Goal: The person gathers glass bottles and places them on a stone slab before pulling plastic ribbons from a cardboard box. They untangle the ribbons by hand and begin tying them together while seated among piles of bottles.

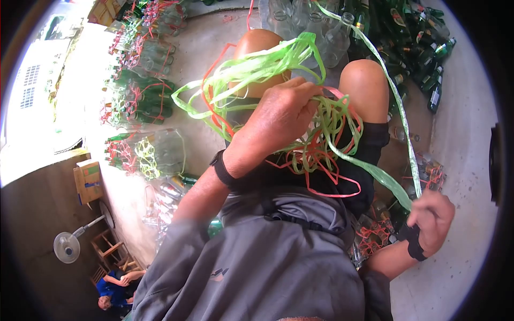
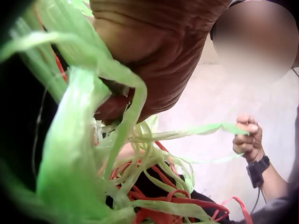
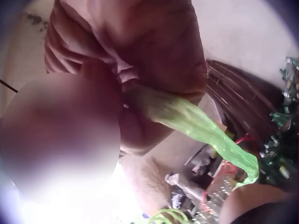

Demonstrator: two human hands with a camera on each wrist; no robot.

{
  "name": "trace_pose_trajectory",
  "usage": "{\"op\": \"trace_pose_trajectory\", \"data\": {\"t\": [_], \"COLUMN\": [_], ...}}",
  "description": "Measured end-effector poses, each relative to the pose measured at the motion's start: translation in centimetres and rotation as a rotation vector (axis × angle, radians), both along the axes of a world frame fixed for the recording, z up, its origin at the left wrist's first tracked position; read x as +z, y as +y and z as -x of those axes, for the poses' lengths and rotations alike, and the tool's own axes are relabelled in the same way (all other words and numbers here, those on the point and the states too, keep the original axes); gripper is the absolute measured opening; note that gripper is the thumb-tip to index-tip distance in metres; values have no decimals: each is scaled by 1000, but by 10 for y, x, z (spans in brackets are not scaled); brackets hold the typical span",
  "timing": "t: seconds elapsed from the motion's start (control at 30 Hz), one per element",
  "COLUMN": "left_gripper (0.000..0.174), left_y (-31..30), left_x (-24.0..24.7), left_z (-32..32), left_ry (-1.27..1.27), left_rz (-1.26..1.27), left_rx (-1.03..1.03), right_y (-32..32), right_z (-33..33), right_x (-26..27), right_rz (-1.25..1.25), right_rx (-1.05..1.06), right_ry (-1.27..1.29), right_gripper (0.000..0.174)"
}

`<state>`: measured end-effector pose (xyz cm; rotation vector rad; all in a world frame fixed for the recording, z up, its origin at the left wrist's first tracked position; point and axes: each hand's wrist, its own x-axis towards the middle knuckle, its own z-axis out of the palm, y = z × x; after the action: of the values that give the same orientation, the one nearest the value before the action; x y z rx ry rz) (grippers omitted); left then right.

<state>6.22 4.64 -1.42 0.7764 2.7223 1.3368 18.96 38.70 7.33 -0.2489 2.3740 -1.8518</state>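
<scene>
My left hand grips a tangled bundle of green plastic strapping above my lap, with thin red strips mixed into it. Broad green loops stick out past its far side. Out to the right, my right hand pinches a green strip that runs back to the bundle. A second, paler length of strip rises from this hand toward the bottles ahead. In the left wrist view, the right hand has its fingers curled on the strip, which stretches across the gap between both hands.
Clear glass bottles stand just ahead of my knees, with dark green bottles piled at the right. Bottle groups tied with strips line the left. Farther left are a cardboard box, a fan and a seated person.
</scene>
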Motion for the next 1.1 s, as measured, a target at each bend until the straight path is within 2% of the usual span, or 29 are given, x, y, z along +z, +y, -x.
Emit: {"op": "trace_pose_trajectory", "data": {"t": [0.07, 0.17, 0.23, 0.27, 0.33, 0.47, 0.5, 0.53, 0.6, 0.67, 0.73, 0.77, 0.8, 0.87, 0.9, 1.0, 1.07, 1.1], "left_gripper": [23, 22, 22, 21, 21, 20, 20, 20, 19, 9, 9, 10, 10, 12, 12, 14, 13, 13], "left_y": [-3, -1, -1, -1, -1, 1, 1, 1, 2, 6, 8, 9, 9, 8, 9, 13, 15, 16], "left_x": [-2, 7, 13, 15, 16, 20, 21, 23, 25, 25, 29, 30, 29, 29, 30, 36, 39, 38], "left_z": [2, -2, 0, 1, 2, 1, 1, 1, 2, 3, 2, 1, 2, 4, 3, -1, -1, -1], "left_ry": [41, -49, 8, 62, 79, 102, 102, 76, 51, 155, 114, 79, 78, 106, 107, 61, 48, 47], "left_rz": [-46, -83, -98, -112, -115, -119, -120, -107, -95, -192, -212, -228, -228, -186, -186, -206, -262, -261], "left_rx": [53, 138, 128, 120, 121, 136, 135, 151, 169, 193, 205, 218, 215, 214, 213, 203, 165, 165], "right_y": [-7, -28, -35, -37, -49, -81, -82, -79, -70, -74, -85, -91, -94, -100, -102, -122, -131, -136], "right_z": [8, 19, 27, 32, 43, 53, 52, 51, 50, 53, 58, 60, 62, 66, 72, 79, 86, 88], "right_x": [4, -18, -26, -26, -20, -10, -5, -5, -8, -10, -8, -11, -13, -21, -30, -38, -48, -53], "right_rz": [-201, -304, -528, -528, -737, -697, -681, -681, -471, -491, -502, -439, -439, -397, -493, -487, -463, -375], "right_rx": [-78, -147, -187, -187, -94, -71, -43, -43, 137, 157, -27, -53, -55, -59, 9, -59, -70, -62], "right_ry": [-324, -260, -77, -75, 293, 363, 226, 226, 6, 66, 270, 286, 285, 122, 281, 152, 144, 183], "right_gripper": [16, 19, 21, 21, 23, 21, 19, 19, 15, 14, 14, 16, 16, 17, 19, 18, 15, 14]}}
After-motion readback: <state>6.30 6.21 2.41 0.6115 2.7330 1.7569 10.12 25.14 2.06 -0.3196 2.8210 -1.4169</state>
